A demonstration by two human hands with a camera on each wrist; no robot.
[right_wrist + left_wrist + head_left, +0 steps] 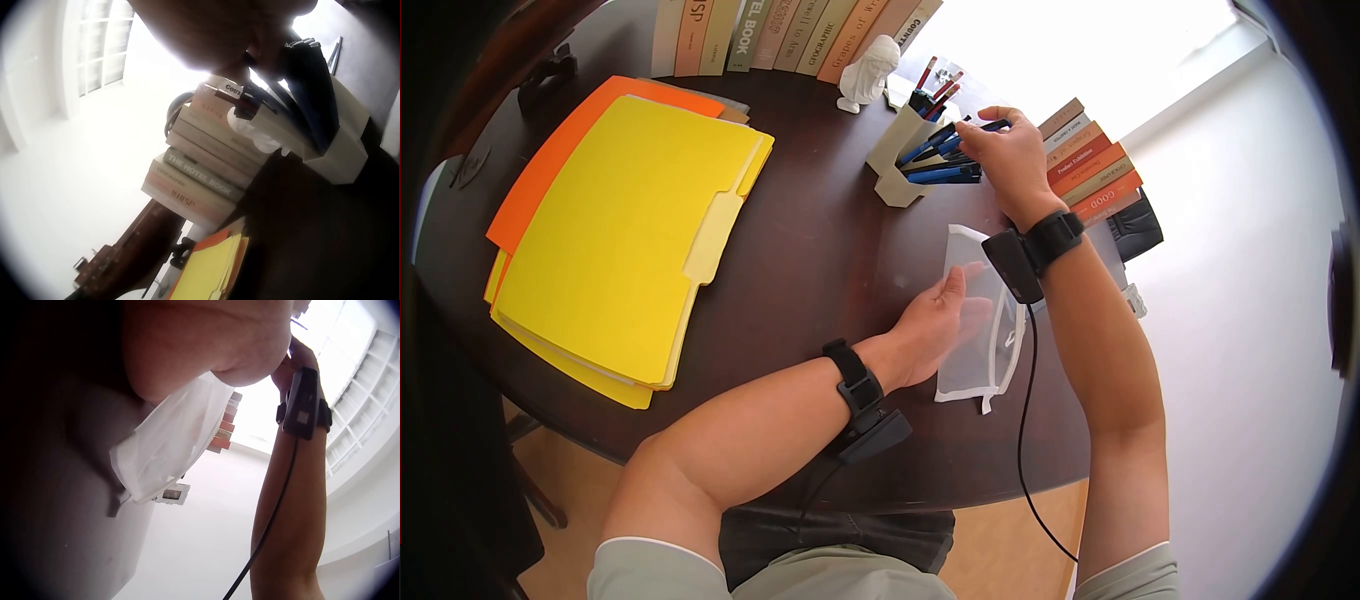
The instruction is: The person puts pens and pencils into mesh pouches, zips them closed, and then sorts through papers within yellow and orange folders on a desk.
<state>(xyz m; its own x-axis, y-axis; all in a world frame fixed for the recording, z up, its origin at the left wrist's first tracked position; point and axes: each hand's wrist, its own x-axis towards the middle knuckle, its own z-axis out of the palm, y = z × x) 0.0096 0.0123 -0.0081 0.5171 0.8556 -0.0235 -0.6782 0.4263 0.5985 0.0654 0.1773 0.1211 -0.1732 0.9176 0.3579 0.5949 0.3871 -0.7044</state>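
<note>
My right hand [1012,158] is over the pen holder [892,145], pinching a dark pen [997,126] between thumb and fingers. The cream holder has angular compartments with blue and black pens [945,174] and red pencils [945,98] leaning out of it. In the right wrist view, the pens [312,100] stand close below that hand. My left hand [922,328] holds a white mesh zip pouch [978,365] at its left side, the fingers showing through the sheer mesh and the thumb in front. The pouch [172,447] hangs below the hand in the left wrist view.
Yellow and orange folders [620,230] are piled on the left of the dark table [800,260]. A row of books [785,35] and a white figurine [868,72] stand at the back. More books [1090,165] are stacked behind my right hand. A cable [1025,420] trails from the right wrist.
</note>
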